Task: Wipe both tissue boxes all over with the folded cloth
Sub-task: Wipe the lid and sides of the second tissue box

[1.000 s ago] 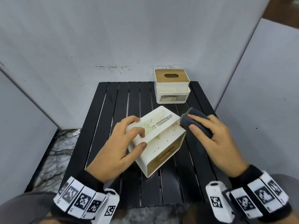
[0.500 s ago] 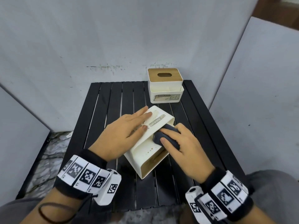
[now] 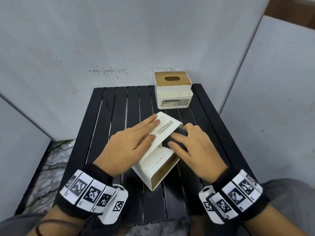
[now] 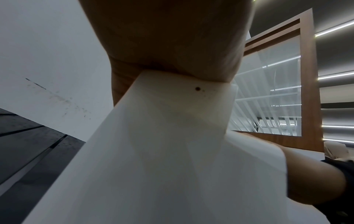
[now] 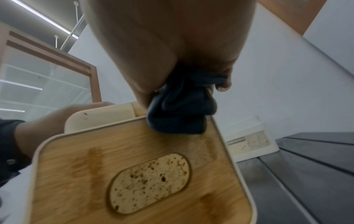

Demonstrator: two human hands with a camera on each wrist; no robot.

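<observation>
On slat table (image 3: 109, 116): near tissue box (image 3: 158, 160) tipped, white w/ wood lid, spotted.

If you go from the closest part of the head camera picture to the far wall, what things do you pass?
The wrist bands with black-and-white squares → the tipped-over tissue box with the left hand flat on it and the right hand pressing the dark cloth → the upright tissue box.

Cloth (image 3: 177, 137) mostly hidden under right hand (image 3: 194, 147) fingers (image 3: 179, 142).
</observation>
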